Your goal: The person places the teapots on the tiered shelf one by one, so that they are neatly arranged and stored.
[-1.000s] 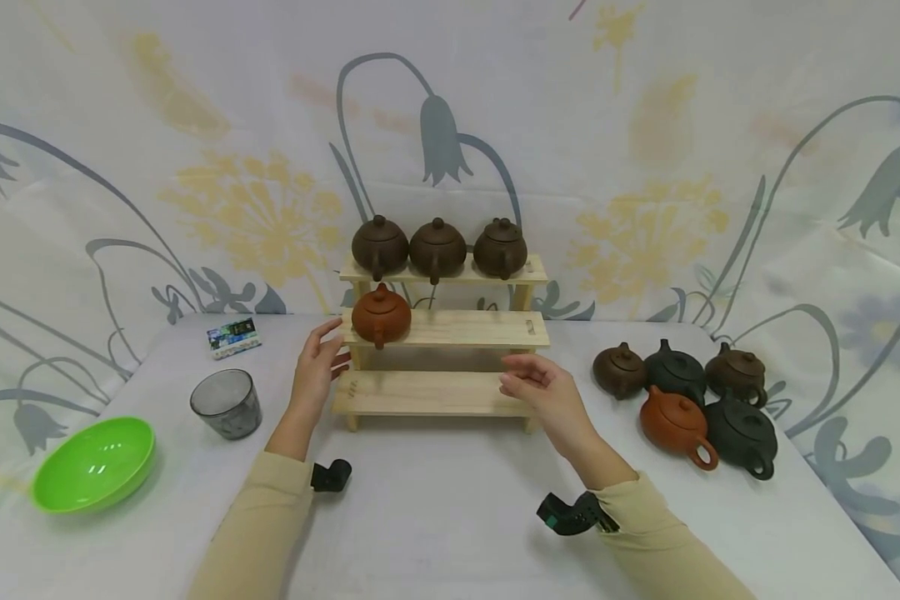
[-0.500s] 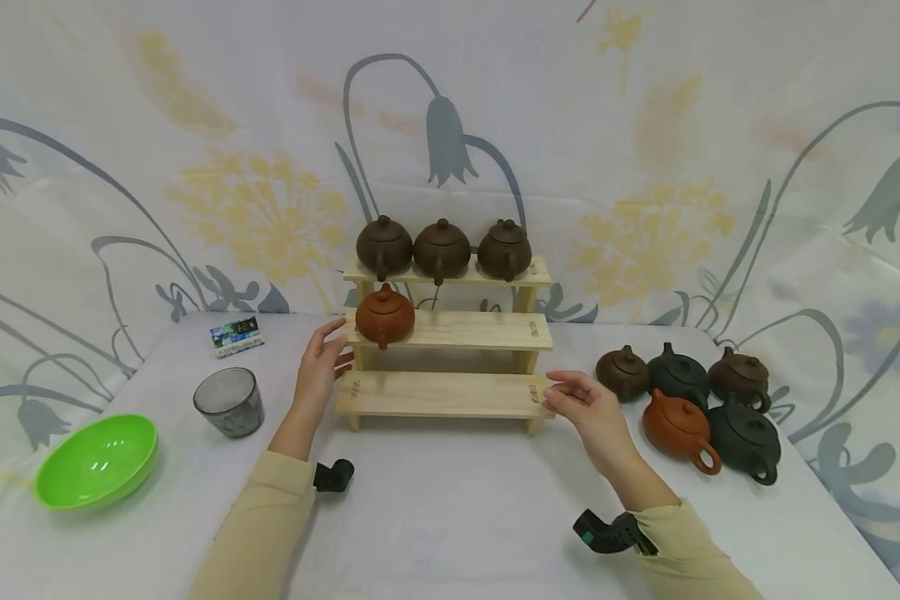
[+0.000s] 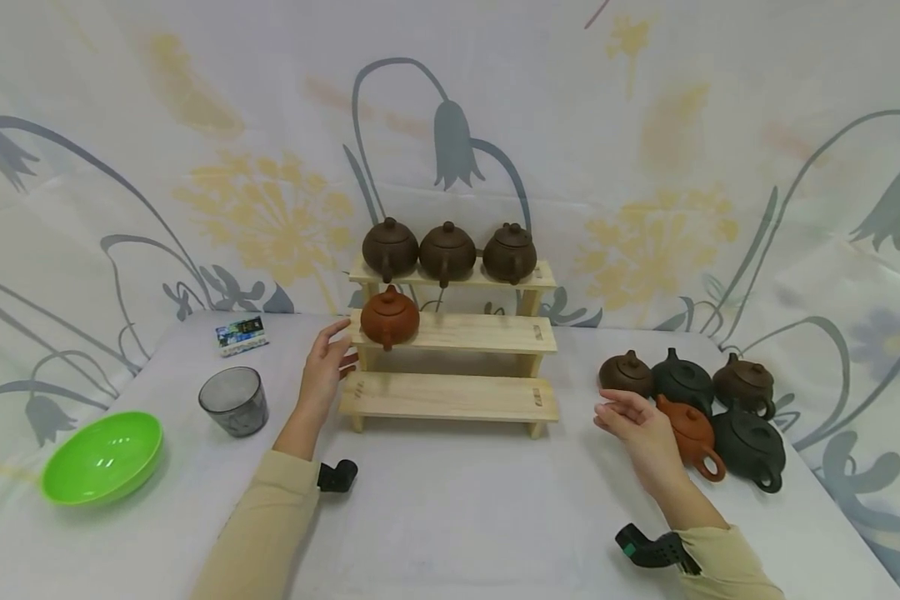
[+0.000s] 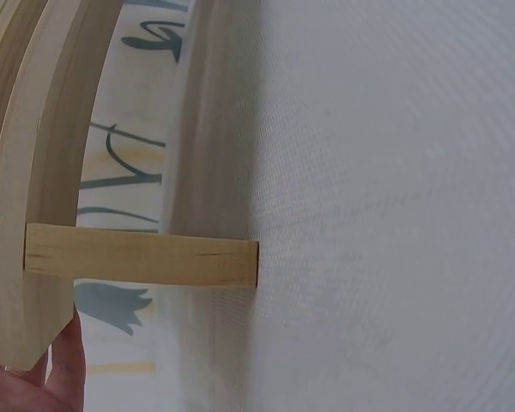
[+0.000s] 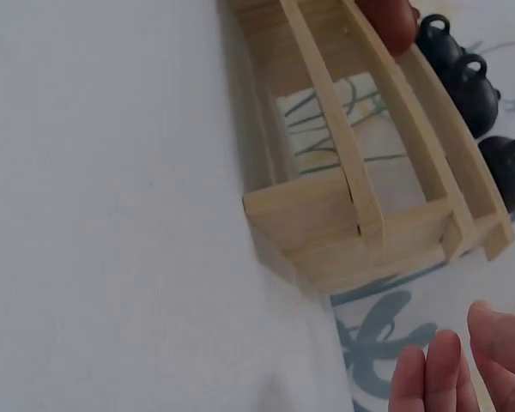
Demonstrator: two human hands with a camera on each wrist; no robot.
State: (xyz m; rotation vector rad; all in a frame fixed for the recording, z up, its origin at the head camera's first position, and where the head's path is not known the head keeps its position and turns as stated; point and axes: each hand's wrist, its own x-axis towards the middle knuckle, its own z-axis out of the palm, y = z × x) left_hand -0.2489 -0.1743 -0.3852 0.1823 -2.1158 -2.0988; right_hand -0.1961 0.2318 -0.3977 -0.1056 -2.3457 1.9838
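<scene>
A three-tier wooden rack point(image 3: 450, 397) stands mid-table. Three dark brown teapots point(image 3: 447, 252) line its top tier, and an orange-red teapot point(image 3: 390, 318) sits at the left of the middle tier. My left hand point(image 3: 321, 375) is at the rack's left end, its extended fingers point(image 4: 66, 365) right at a shelf end in the left wrist view. On the right, my right hand point(image 3: 645, 437) hovers with relaxed fingers and nothing in them. It overlaps a cluster of several teapots: a second orange-red teapot point(image 3: 692, 433), a brown teapot point(image 3: 626, 373) and a black teapot point(image 3: 750, 448) among them.
Left of the rack stand a grey translucent cup point(image 3: 234, 402) and a bright green bowl point(image 3: 103, 458). A small colourful box point(image 3: 242, 336) lies behind the cup. Patterned fabric point(image 3: 450, 100) hangs behind the white table point(image 3: 450, 508).
My right hand has moved from the rack's lower right side rightward to the teapot cluster. The left hand has stayed at the rack's left end. The view has shifted slightly.
</scene>
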